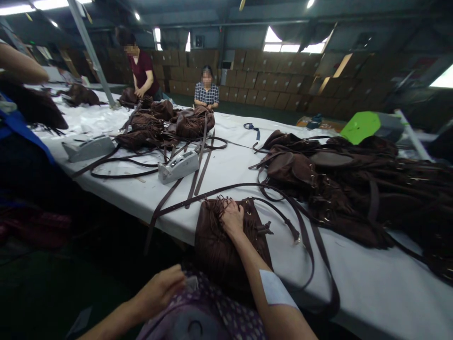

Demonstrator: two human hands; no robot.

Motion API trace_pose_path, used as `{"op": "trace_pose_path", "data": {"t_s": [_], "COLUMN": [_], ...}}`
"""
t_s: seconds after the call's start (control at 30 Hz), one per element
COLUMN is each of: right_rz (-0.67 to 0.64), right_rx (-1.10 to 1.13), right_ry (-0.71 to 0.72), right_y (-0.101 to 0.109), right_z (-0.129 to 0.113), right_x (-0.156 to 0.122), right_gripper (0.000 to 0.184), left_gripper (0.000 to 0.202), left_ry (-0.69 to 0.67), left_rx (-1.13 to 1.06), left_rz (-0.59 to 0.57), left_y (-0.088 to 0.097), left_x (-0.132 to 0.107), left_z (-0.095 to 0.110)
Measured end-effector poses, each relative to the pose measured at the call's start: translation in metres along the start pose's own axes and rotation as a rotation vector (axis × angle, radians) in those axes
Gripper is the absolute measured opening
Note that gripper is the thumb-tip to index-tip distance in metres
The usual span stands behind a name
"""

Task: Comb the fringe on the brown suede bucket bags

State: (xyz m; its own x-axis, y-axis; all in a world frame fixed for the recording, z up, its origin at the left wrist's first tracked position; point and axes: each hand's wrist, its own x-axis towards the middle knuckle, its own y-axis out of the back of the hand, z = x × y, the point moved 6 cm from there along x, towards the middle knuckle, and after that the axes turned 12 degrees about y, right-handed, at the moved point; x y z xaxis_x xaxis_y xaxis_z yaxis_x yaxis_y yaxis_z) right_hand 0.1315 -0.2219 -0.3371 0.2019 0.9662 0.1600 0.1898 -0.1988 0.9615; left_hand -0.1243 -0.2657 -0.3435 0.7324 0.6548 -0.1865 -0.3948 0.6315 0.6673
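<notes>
A dark brown fringed drawstring bag (208,231) rests at the near table edge, its lower part hanging towards my body. My right hand (231,218) is on its top, fingers curled into the fringe near the metal eyelets. A long brown strap (226,189) loops out from the bag across the cloth. My left hand (161,289) is closed in front of my patterned clothing, apart from the bag. By its fingertips is a small pale scrap (192,283); whether the fingers hold it is unclear. A white patch (278,287) covers part of my right forearm.
Many brown bags lie heaped at the right (339,189) and further back left (159,123). Two grey tape dispensers (179,166) (90,148) stand on the white table (237,165). Co-workers (143,71) (206,92) are across the table; another person's arm (21,63) enters left.
</notes>
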Motion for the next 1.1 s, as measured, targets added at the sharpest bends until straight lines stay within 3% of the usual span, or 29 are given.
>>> {"op": "trace_pose_path", "data": {"t_s": [0.07, 0.13, 0.27, 0.37, 0.43, 0.5, 0.57, 0.63, 0.7, 0.77, 0.87, 0.97, 1.1], "right_rz": [-0.018, -0.024, -0.018, -0.017, -0.019, -0.09, -0.123, 0.009, 0.223, 0.277, 0.243, 0.206, 0.178], "right_rx": [0.01, 0.018, 0.031, 0.048, 0.09, 0.171, 0.258, 0.3, 0.262, 0.172, 0.127, 0.1, 0.078], "right_ry": [-0.003, -0.003, 0.026, 0.122, 0.313, 0.586, 0.677, 0.471, 0.136, -0.029, -0.046, -0.049, -0.074], "right_y": [-0.001, 0.002, 0.02, 0.033, 0.039, 0.045, 0.055, 0.073, 0.089, 0.09, 0.07, 0.044, 0.025], "right_z": [0.001, 0.001, -0.015, -0.047, -0.076, -0.099, -0.093, -0.054, -0.001, 0.035, 0.052, 0.055, 0.061], "right_x": [0.002, 0.004, -0.002, -0.039, -0.077, -0.117, -0.137, -0.124, -0.096, -0.066, -0.038, -0.038, -0.045], "right_gripper": [0.043, 0.042, 0.04, 0.04, 0.043, 0.036, 0.026, 0.03, 0.039, 0.044, 0.046, 0.046, 0.047], "left_gripper": [0.04, 0.042, 0.031, 0.014, 0.007, 0.006, 0.015, 0.022, 0.024, 0.025, 0.026, 0.018, 0.015], "left_ry": [0.111, 0.276, 0.542, 0.584, 0.502, 0.376, 0.304, 0.209, 0.026, -0.194, -0.406, -0.445, -0.419], "left_rx": [-0.183, -0.461, -1.187, -1.541, -1.587, -1.442, -1.041, -0.521, -0.143, 0.071, 0.376, 0.523, 0.54], "left_rz": [0.078, 0.073, -0.099, -0.011, 0.103, 0.189, 0.265, 0.439, 0.569, 0.45, 0.131, -0.03, -0.152], "left_y": [0.014, 0.015, -0.018, -0.024, -0.005, 0.028, 0.066, 0.107, 0.13, 0.122, 0.074, 0.032, 0.006], "left_x": [0.002, 0.007, 0.017, 0.034, 0.05, 0.068, 0.082, 0.092, 0.102, 0.12, 0.154, 0.183, 0.199], "left_z": [-0.01, -0.016, -0.001, 0.01, 0.009, 0.005, 0.004, 0.018, 0.052, 0.094, 0.137, 0.14, 0.118]}}
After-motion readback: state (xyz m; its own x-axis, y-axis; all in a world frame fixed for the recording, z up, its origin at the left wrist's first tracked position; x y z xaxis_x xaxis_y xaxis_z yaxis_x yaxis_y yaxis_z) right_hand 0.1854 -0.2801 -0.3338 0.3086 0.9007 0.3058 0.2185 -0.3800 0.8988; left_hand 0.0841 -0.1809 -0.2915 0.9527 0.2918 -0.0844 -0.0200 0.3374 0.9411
